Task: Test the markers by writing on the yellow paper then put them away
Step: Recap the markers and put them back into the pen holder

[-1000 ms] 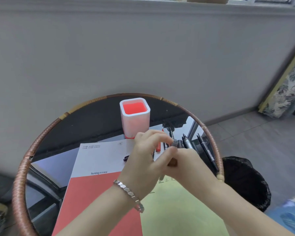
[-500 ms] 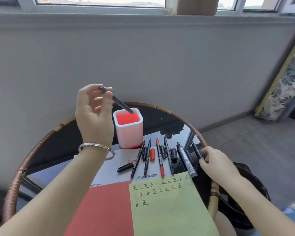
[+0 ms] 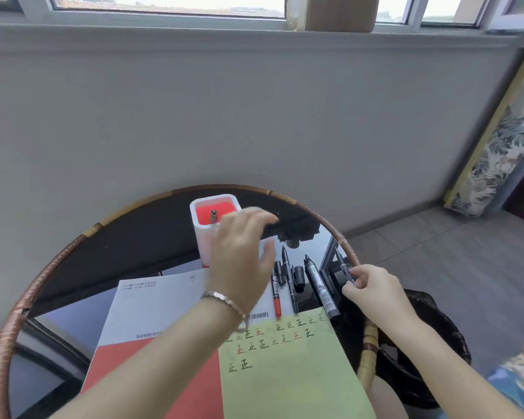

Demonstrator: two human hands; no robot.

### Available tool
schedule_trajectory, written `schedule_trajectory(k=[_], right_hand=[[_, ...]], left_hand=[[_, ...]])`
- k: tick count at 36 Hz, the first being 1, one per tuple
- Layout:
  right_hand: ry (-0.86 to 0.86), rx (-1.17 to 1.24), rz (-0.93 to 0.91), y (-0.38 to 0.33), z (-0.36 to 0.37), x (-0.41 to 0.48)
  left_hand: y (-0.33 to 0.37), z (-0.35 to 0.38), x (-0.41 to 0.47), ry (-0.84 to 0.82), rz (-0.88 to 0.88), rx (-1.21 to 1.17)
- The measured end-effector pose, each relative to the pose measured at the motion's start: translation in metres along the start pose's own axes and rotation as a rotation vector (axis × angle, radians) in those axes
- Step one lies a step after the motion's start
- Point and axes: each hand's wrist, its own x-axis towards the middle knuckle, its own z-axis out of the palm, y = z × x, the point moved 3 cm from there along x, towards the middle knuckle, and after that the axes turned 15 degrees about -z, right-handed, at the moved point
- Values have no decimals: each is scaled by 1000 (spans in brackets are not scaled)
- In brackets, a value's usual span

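One marker [image 3: 214, 216] stands in the white holder with the red inside [image 3: 201, 231] at the back of the table. My left hand [image 3: 242, 261] hovers open and blurred in front of the holder, above the row of markers. Several markers lie there: a red one [image 3: 276, 299], a thin black one [image 3: 289, 279], a thick black one [image 3: 319, 287], plus a loose black cap [image 3: 299, 276]. My right hand [image 3: 372, 290] pinches a thin black marker [image 3: 344, 267] near the table's right rim. The yellow paper [image 3: 288, 376] carries rows of written characters.
The round glass table has a wicker rim [image 3: 339, 237]. A red and white folder [image 3: 152, 322] lies under the yellow paper. A dark woven basket [image 3: 430, 358] stands on the floor to the right. A grey wall is close behind.
My left hand held a black marker above the holder; that marker now stands in the holder and the hand has come down, holding nothing. My right hand has closed on the thin marker at the right.
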Motion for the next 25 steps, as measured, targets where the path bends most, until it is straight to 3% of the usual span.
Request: schedule_trajectory(k=[2,6,11,16,20,22,25], right_hand=[[10,44,-10,1,-3,-2],[38,137,-30,4,-6,-7],[77,176,-15,16,-13,-14],[87,190,-29,23,-15,-16],[94,182,-29,25,-12,-14],[102,189,-30,24,-11,-14],[107,208,-38,21,-11,-13]], left_hand=[[15,23,-14,-204,65,70],[30,67,-29,-644,-111,221],[36,100,-28,-798,-232,365],[31,114,-25,-802,-156,515],[27,111,-26,-725,-119,478],[27,102,-26,-642,-147,361],[23,88,-23,-586,-351,-37]])
